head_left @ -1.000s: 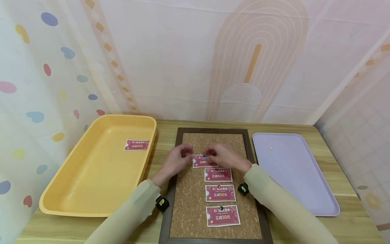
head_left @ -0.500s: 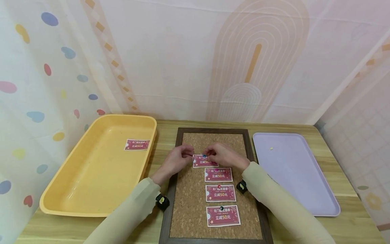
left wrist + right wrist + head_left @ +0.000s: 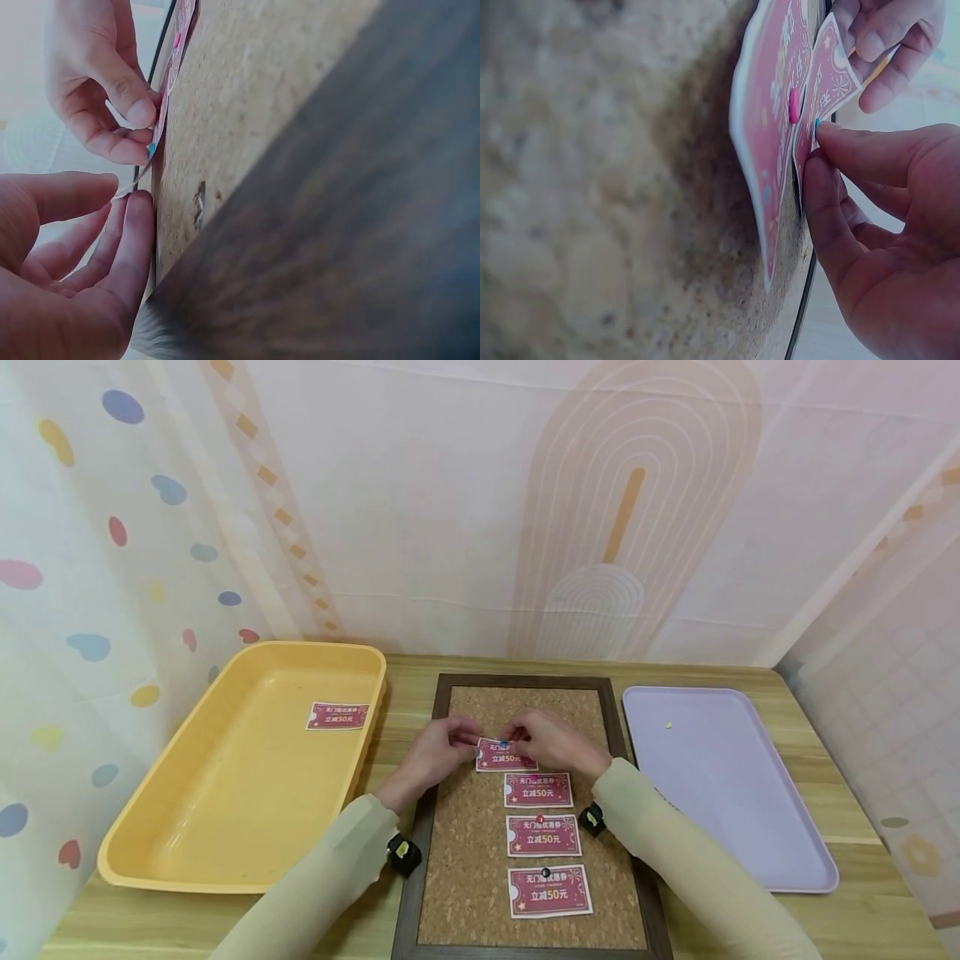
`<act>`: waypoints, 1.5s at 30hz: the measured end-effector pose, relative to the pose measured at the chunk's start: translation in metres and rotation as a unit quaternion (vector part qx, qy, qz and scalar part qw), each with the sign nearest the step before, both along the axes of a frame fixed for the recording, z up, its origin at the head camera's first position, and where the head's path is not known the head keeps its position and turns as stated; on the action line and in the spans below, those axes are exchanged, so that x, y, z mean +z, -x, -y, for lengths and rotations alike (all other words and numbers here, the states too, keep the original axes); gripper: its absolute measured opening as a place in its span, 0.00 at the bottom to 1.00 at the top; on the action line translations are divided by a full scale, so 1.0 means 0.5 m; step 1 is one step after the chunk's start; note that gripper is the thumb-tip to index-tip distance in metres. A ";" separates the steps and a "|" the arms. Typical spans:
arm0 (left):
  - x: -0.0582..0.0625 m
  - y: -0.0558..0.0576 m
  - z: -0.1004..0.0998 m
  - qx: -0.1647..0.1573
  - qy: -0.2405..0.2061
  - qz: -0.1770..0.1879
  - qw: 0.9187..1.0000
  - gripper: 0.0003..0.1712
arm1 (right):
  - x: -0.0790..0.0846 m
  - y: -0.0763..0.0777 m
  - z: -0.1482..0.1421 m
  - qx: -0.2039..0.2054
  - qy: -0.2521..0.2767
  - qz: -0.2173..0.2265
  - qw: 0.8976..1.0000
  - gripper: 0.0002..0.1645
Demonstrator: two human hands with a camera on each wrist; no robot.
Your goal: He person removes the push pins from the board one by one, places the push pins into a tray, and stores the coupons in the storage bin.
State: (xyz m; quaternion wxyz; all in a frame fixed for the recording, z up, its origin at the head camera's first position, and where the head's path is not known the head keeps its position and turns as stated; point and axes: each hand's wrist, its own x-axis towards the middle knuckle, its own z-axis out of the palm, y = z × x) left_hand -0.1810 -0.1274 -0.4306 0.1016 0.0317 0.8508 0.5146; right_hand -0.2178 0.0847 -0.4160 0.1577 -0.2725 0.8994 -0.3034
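Observation:
In the head view my left hand (image 3: pixel 438 750) pinches the left edge of the top red coupon (image 3: pixel 504 762). That corner lifts off the cork in the right wrist view. My right hand (image 3: pixel 551 739) has its thumb against a blue thumbtack (image 3: pixel 817 126) at the coupon's upper edge, with curled fingers close beside it. The right fingers cover the coupon's upper right part. Below it on the corkboard (image 3: pixel 468 860) lie a coupon with a pink tack (image 3: pixel 537 791), one with a red tack (image 3: pixel 543 837) and one with a dark tack (image 3: pixel 550 893).
A deep yellow tray (image 3: pixel 247 777) stands at the left with another coupon (image 3: pixel 337 716) inside. On the right lies a shallow lilac tray (image 3: pixel 738 793) bearing a small yellow tack (image 3: pixel 669 725). A dark wooden frame (image 3: pixel 525 680) borders the corkboard. A patterned curtain hangs behind.
My left hand has shifted slightly right, and the top coupon's left edge has moved a little up with it. My right fingers stay at the blue thumbtack; the right forearm has drawn in slightly.

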 end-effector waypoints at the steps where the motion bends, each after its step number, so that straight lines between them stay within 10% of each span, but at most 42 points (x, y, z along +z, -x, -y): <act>1: -0.001 0.001 0.000 0.001 0.003 0.001 1.000 0.15 | -0.001 0.000 0.000 0.000 0.001 0.000 1.000 0.08; 25: 0.001 0.004 0.006 0.028 0.011 0.032 0.999 0.05 | -0.001 0.011 0.010 0.006 0.011 -0.001 1.000 0.05; 38: 0.012 0.006 0.009 -0.087 0.093 -0.091 0.988 0.09 | -0.005 0.019 0.008 0.011 0.009 0.002 1.000 0.05; 45: 0.009 0.018 0.015 -0.102 0.087 -0.067 0.989 0.08 | -0.006 0.020 0.003 0.007 0.024 0.015 1.000 0.05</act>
